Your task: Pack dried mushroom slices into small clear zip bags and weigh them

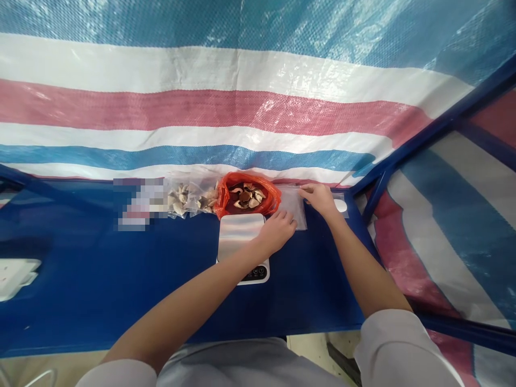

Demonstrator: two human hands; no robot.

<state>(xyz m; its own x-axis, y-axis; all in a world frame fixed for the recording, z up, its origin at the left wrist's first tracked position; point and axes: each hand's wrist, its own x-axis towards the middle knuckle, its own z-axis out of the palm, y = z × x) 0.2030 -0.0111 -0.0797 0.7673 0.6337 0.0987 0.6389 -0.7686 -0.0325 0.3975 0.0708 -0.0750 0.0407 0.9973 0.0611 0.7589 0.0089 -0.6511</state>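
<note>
Clear bag [296, 204] lies beside orange bag [273, 196] and scale [238, 236] — left hand [278, 230], right hand [320, 199] at it half-curled, grip unclear.

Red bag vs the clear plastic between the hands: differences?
Colour: the red bag is orange-red; the clear plastic is see-through.
Shape: the red bag is bulky and open at the top; the clear plastic lies flat.
Contents: the red bag holds pale and brown pieces; none show in the clear plastic.
Both rest on the blue table.
</note>
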